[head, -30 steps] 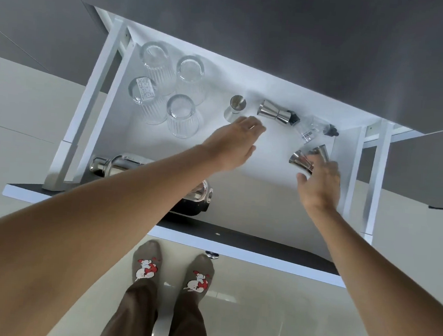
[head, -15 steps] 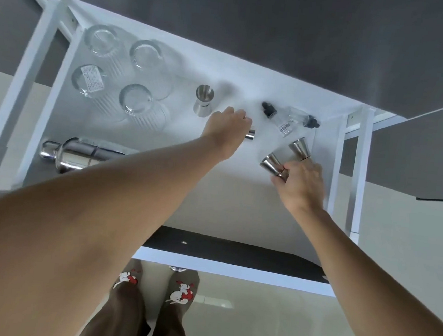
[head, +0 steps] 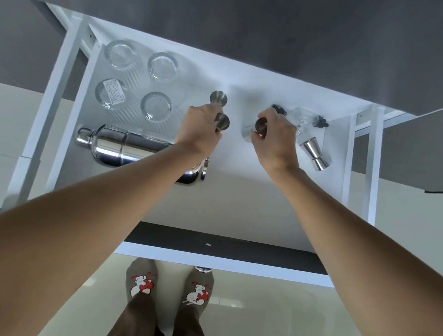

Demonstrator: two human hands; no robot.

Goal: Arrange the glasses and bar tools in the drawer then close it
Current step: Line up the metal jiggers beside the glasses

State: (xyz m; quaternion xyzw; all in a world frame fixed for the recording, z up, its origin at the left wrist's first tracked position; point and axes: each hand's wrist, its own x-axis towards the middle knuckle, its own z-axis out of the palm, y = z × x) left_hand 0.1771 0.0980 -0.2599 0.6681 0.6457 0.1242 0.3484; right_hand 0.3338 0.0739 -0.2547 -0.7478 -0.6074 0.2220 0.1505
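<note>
The white drawer (head: pixel 252 196) stands pulled out. Several clear glasses (head: pixel 156 107) stand upside down at its back left. A steel shaker (head: pixel 121 145) lies on its side in front of them. One steel jigger (head: pixel 218 98) stands upright at the middle back. My left hand (head: pixel 199 133) is closed on a second jigger (head: pixel 222 122) just in front of it. My right hand (head: pixel 277 139) pinches a small shiny cup-like piece (head: pixel 261 124) with a dark round end; I cannot tell what it is. Another jigger (head: pixel 315 154) lies at the right. Dropper bottles (head: pixel 302 116) with black caps lie behind my right hand.
The dark drawer front (head: pixel 235 248) runs across below my arms, with white side rails (head: pixel 373 164) to the right and left. A grey cabinet face (head: pixel 253 24) overhangs the drawer's back. My socked feet (head: pixel 168 285) stand on the glossy floor.
My right hand has let go of the jigger it held, which now lies at the right, and has closed on a small piece further left. My left hand holds its jigger more upright.
</note>
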